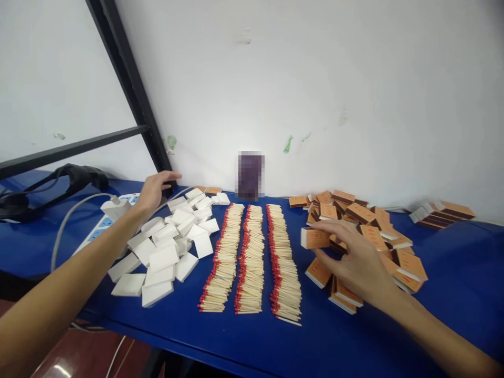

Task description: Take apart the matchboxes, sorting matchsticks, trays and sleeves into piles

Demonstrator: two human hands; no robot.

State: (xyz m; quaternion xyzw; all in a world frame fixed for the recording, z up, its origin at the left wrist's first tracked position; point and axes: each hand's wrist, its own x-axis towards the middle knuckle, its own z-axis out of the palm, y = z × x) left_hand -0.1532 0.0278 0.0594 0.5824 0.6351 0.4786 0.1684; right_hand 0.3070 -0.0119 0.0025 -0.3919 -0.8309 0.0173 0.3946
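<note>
My right hand (352, 257) grips an orange matchbox (318, 239) between thumb and fingers, with the box's white end facing left. Around and beneath that hand lies a loose pile of orange matchboxes (372, 239). Three long rows of red-headed matches run away from me in the middle: a left row (222, 257), a middle row (252, 257) and a right row (283, 262). Fingers stretched out and holding nothing, my left hand (154, 191) is over the far left side of a heap of white matchbox trays (163, 260).
Everything lies on a blue table (252, 336) against a white wall. Far left are a white power strip (100, 231) with cables and a black headset (71, 178). A pixelated dark object (251, 176) stands at the wall. Stacked matchboxes (443, 214) sit far right.
</note>
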